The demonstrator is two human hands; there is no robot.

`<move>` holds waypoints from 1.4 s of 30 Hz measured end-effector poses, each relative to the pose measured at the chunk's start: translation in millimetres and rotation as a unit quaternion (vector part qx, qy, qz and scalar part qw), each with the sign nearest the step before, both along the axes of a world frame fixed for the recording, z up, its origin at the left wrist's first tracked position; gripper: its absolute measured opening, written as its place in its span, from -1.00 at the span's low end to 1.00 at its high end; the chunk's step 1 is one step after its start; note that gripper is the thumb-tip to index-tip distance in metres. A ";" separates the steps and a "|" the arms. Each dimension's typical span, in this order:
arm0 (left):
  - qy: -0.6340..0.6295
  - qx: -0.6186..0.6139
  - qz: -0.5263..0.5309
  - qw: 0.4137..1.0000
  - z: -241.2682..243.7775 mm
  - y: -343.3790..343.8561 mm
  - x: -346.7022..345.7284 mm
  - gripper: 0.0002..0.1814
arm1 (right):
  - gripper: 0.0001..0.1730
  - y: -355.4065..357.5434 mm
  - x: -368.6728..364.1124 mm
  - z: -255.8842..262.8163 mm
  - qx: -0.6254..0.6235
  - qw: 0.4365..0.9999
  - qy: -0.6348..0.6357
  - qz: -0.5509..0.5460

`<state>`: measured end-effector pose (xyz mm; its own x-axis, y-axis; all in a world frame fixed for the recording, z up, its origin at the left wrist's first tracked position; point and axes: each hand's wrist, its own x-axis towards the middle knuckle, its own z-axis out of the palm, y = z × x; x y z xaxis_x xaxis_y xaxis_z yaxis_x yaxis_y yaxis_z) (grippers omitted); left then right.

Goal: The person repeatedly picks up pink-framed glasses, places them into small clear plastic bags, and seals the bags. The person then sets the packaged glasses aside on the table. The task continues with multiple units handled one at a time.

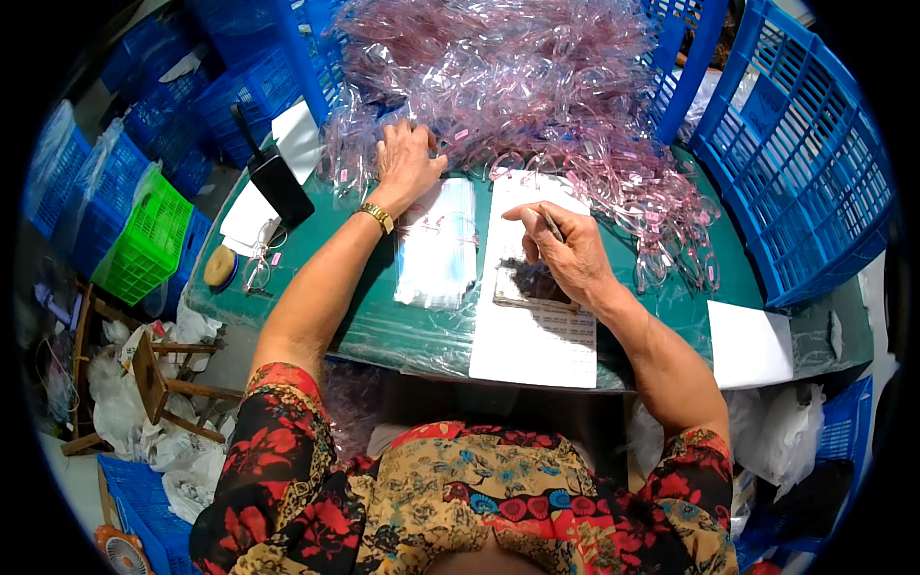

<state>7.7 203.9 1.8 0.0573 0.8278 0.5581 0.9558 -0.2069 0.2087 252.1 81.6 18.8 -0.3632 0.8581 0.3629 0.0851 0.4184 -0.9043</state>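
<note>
My left hand (408,159), with a gold watch (377,215) at the wrist, rests at the front edge of a large heap of eyeglasses in clear plastic sleeves (496,79). Its fingertips are lost among the shiny plastic, so a grip cannot be made out. Just in front lies a neat stack of clear sleeves (435,266) with pink-framed glasses across it. My right hand (571,255) pinches a slim, pointed metal tool (551,223) above white label sheets (532,348). Beneath this hand, a small dark block (528,287) sits on the sheets, partly in shadow.
Pink-framed glasses (650,262) spill rightward over the green tabletop (374,327). A blue plastic crate (798,158) leans at the right. On the left are a black device with an antenna (279,183), a round sponge pad (221,267) and loose glasses (257,274). White paper (751,341) lies near right.
</note>
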 end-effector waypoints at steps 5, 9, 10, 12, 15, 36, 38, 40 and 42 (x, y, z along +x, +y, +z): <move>-0.233 0.046 -0.104 0.966 12.1 1.2 -8.9 -0.77 | -0.54 16.5 11.5 -3.3 0.021 0.998 -0.034 -0.049; -0.572 -0.120 -0.202 0.786 47.2 -34.9 -8.5 -0.74 | -0.32 28.0 26.8 -2.0 -0.030 0.992 -0.090 -0.078; -0.607 -0.154 -0.213 0.750 46.5 -39.4 -13.6 -0.74 | -0.26 30.8 27.6 -4.1 -0.050 0.991 -0.085 -0.091; -0.669 -0.224 -0.234 0.669 46.1 -47.7 -27.7 -0.74 | -0.25 38.7 33.0 -7.2 -0.062 0.985 -0.109 -0.118; -0.708 -0.301 -0.264 0.582 47.4 -65.0 -26.3 -0.73 | -0.34 46.6 38.4 -8.2 -0.037 0.978 -0.141 -0.146; -0.631 -0.305 -0.371 0.610 49.9 -88.7 -12.3 -0.60 | -0.62 53.7 15.4 -6.9 0.249 0.823 -0.488 -0.152; -0.622 -0.306 -0.365 0.621 47.8 -87.5 -11.0 -0.61 | -0.62 51.9 13.4 -7.6 0.256 0.822 -0.483 -0.158; -0.619 -0.318 -0.373 0.614 43.0 -83.5 -11.5 -0.60 | -0.59 52.1 12.7 -9.9 0.261 0.827 -0.470 -0.165; -0.614 -0.327 -0.383 0.608 42.2 -83.5 -10.4 -0.59 | -0.57 52.8 12.9 -10.2 0.246 0.827 -0.475 -0.172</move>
